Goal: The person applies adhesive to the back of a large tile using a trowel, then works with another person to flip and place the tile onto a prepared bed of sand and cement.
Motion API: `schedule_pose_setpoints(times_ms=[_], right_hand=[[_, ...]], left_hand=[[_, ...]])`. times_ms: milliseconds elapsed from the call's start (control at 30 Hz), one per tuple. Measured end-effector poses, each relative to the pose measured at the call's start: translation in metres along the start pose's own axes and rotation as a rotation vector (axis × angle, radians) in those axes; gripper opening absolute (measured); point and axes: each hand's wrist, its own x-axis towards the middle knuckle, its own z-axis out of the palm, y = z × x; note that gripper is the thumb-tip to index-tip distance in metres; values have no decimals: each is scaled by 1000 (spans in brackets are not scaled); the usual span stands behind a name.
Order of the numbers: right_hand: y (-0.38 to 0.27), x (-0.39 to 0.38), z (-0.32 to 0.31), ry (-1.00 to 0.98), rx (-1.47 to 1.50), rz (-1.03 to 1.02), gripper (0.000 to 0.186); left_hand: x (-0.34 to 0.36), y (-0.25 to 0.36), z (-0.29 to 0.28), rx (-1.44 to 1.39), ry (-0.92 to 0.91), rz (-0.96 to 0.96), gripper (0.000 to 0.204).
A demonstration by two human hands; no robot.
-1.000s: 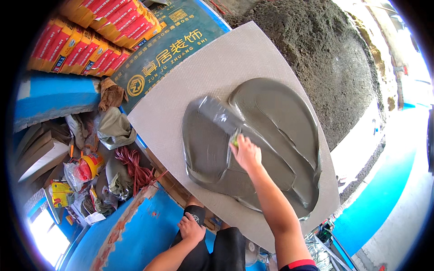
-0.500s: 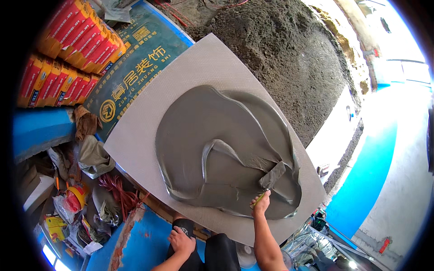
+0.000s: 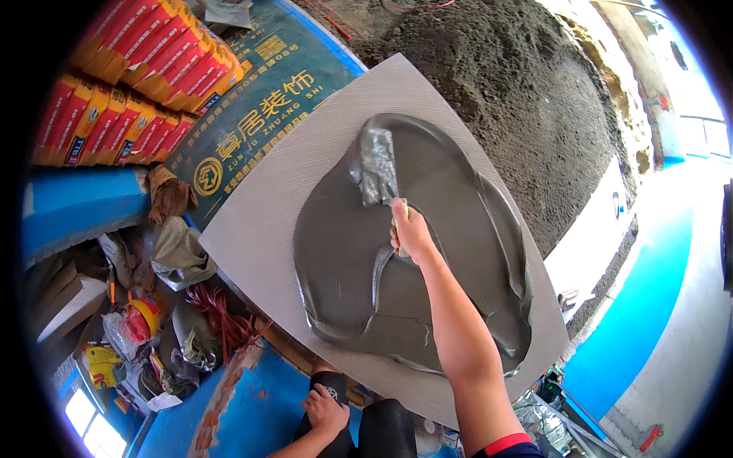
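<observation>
A large grey textured tile (image 3: 252, 217) carries a wide, glossy spread of wet grey mortar (image 3: 473, 252). My right hand (image 3: 409, 233) grips the greenish handle of a trowel (image 3: 377, 164), whose mortar-coated blade is on the upper part of the spread, with some mortar heaped on it. My forearm crosses the lower right of the tile. My left hand (image 3: 327, 408) rests on my black-clad knee near the tile's lower edge, fingers loosely bent and apart, holding nothing.
Red-and-orange packages (image 3: 141, 53) are stacked upper left on a printed green board (image 3: 237, 91). Bags, red cord (image 3: 225, 320) and a yellow bucket (image 3: 149, 320) clutter the left. A sandy mortar heap (image 3: 504, 91) lies upper right, beside a blue floor strip (image 3: 626, 290).
My right hand and trowel went down to the spread's lower right half a second ago, and are now back up at its top. The mortar surface is reshaped. My left hand stays on my knee.
</observation>
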Motion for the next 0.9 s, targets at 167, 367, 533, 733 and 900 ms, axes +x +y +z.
schedule_pose_setpoints(times_ms=[167, 367, 533, 733, 900], right_hand=[[38, -35, 51, -90, -598, -112, 64], [71, -92, 107, -334, -1297, -314, 56], [13, -32, 58, -27, -1403, -393, 53], [-92, 56, -17, 502, -1188, -351, 58], [-100, 64, -1, 293, -551, -88, 67]], left_hand=[[3, 7, -10, -27, -17, 26, 87], [6, 2, -15, -47, -11, 39, 89], [7, -3, -9, -80, -20, 35, 90], [11, 1, -15, -62, -61, 65, 89], [-2, 5, -37, -154, 121, 100, 69]])
